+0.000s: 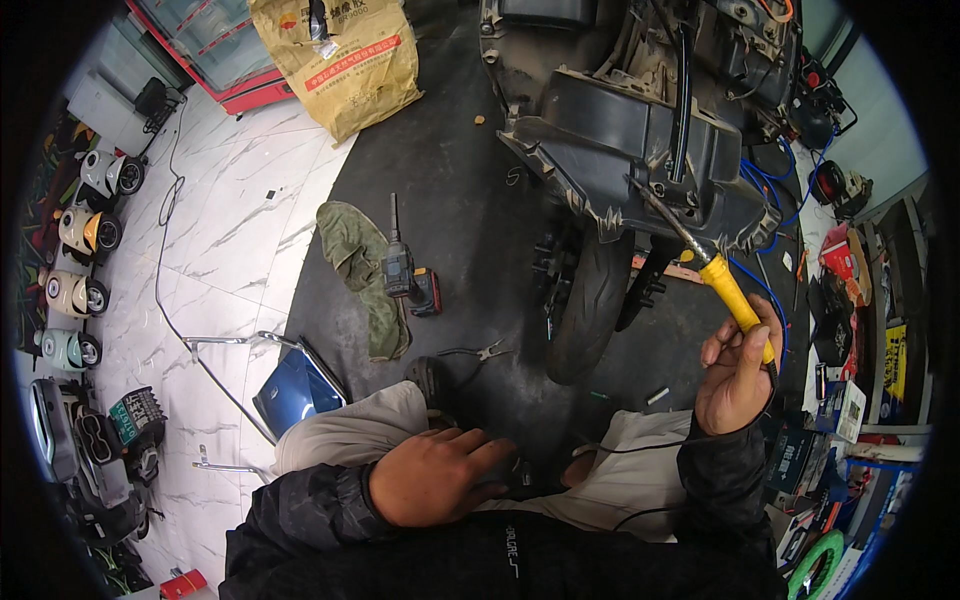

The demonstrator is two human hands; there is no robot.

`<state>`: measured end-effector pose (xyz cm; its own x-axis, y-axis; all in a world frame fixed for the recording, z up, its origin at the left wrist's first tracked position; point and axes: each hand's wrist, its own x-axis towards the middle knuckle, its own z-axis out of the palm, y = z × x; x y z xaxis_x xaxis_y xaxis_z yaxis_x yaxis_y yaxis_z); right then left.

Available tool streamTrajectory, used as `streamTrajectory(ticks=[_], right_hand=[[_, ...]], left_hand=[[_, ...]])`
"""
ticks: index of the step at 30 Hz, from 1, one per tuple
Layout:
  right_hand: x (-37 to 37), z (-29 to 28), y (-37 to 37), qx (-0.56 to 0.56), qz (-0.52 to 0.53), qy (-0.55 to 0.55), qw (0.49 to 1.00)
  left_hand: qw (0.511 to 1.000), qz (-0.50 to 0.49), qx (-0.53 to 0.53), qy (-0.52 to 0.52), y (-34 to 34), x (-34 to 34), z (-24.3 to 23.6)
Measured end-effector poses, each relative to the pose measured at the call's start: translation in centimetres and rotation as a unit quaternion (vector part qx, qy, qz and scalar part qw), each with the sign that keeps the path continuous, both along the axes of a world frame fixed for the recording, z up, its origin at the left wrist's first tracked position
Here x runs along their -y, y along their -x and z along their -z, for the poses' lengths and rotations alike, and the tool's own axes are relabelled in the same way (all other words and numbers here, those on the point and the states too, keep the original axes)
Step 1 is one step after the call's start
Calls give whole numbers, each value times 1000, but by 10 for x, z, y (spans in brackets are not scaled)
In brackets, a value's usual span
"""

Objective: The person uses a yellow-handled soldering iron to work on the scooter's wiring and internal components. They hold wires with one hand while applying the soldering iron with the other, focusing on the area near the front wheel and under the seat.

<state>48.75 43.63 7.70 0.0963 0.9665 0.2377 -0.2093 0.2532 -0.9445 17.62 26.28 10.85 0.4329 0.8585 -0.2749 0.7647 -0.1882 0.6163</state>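
Observation:
My right hand (738, 385) is closed around the yellow handle of a soldering iron (729, 292), whose dark cord runs back past my wrist. The iron's metal tip points up and left at the dirty black plastic body (600, 125) of a scooter or motorcycle; it looks close to the surface, though contact is hard to tell. Below that body stands a black tyre (592, 310). Over my lap, my left hand (440, 475) holds nothing that shows, its fingers loosely bent and apart. Pliers (485, 351) lie on the dark mat just beyond it.
A cordless power tool (402, 270) lies beside a green cloth (355, 260) on the mat. Farther off is a yellow sack (350, 70). A blue panel (297, 388) with metal bars sits at left. Blue hose (770, 185) and boxes (797, 458) lie along the right.

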Motion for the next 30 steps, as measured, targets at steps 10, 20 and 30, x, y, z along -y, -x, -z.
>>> streamTrajectory(ticks=[10,20,30], right_hand=[[-1,2,-2,16,4,-7,1000],[-2,1,1,-1,36,4,999],[-2,-3,1,2,42,5,999]], left_hand=[[1000,-1,9,-6,1,-1,0],[1000,-3,5,-13,0,0,1],[1000,-1,15,-21,1,0,2]])
